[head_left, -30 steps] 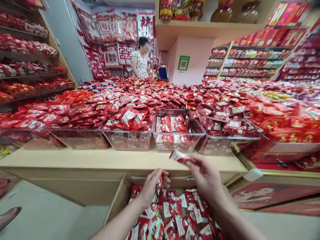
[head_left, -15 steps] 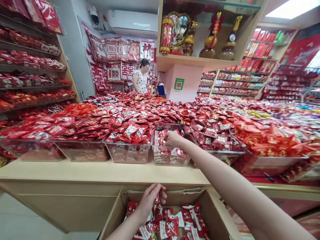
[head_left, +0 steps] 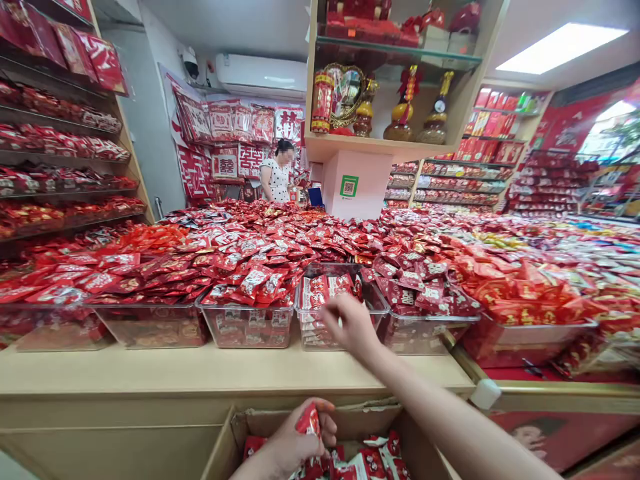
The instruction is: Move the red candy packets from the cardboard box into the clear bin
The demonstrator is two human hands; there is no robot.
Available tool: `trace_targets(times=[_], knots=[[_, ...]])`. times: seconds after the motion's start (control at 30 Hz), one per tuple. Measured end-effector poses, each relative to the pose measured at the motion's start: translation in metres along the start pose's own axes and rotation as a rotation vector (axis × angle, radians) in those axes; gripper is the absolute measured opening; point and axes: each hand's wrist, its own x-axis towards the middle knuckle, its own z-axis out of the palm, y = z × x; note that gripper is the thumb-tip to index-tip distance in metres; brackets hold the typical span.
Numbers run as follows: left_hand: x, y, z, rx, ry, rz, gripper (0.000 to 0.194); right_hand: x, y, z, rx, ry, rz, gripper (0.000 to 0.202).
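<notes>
Packet (head_left: 309, 420) at bottom center, pinched between thumb and fingers of left hand (head_left: 287, 439), over carton (head_left: 367, 419) with loose packets (head_left: 370, 465) inside. Right hand (head_left: 353, 328) near frame center, in front of clear tub (head_left: 383, 309); fingers curled, blurred, can't tell if tips meet or touch tub. Clear tub holds packets too, sits on counter (head_left: 150, 370) between 2 fuller tubs (head_left: 245, 309).

An open carton (head_left: 219, 445) of packets (head_left: 373, 465) sits near, below the desk (head_left: 165, 373). On the desk, bins (head_left: 245, 328) run left to right, with a heap (head_left: 280, 230) behind them. Shelves (head_left: 134, 157) stand left, a person (head_left: 279, 179) far behind.
</notes>
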Motion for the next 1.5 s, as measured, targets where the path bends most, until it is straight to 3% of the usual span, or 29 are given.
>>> trace_targets(times=[0.13, 0.2, 0.27, 0.37, 0.5, 0.63, 0.73, 1.0, 1.17, 1.3, 1.5], knots=[[0.004, -0.014, -0.011, 0.291, -0.107, 0.044, 0.047, -0.099, -0.006, 0.026, 0.255, -0.429, -0.065, 0.027], [0.003, -0.021, -0.014, 0.407, -0.139, 0.042, 0.051, -0.132, -0.001, 0.037, 0.306, -0.508, 0.002, 0.037], [0.001, -0.025, -0.016, 0.456, -0.158, 0.011, 0.056, -0.148, 0.004, 0.040, 0.305, -0.485, 0.101, 0.044], [0.000, -0.025, -0.013, 0.461, -0.163, -0.026, 0.053, -0.149, 0.011, 0.039, 0.300, -0.413, 0.272, 0.030], [0.004, -0.012, -0.007, 0.418, -0.096, -0.036, 0.035, -0.145, 0.022, 0.037, 0.343, -0.305, 0.460, 0.007], [0.009, 0.003, -0.003, 0.407, 0.130, 0.023, 0.025, -0.148, 0.034, 0.041, 0.547, -0.203, 0.567, 0.013], [0.011, 0.008, -0.002, 0.366, 0.168, 0.077, 0.030, -0.149, 0.039, 0.044, 0.689, -0.173, 0.640, 0.020], [0.012, 0.007, 0.006, 0.219, 0.215, 0.087, 0.032, -0.143, 0.032, 0.041, 0.828, -0.081, 0.742, 0.027], [0.013, 0.004, 0.004, 0.183, 0.192, 0.127, 0.037, -0.133, 0.028, 0.034, 0.876, -0.115, 0.771, 0.031], [0.016, 0.002, -0.002, 0.218, 0.237, 0.181, 0.026, -0.133, 0.031, 0.033, 0.873, -0.102, 0.785, 0.031], [0.013, 0.009, -0.001, 0.188, 0.298, 0.091, 0.026, -0.137, 0.033, 0.034, 0.909, -0.114, 0.772, 0.031]])
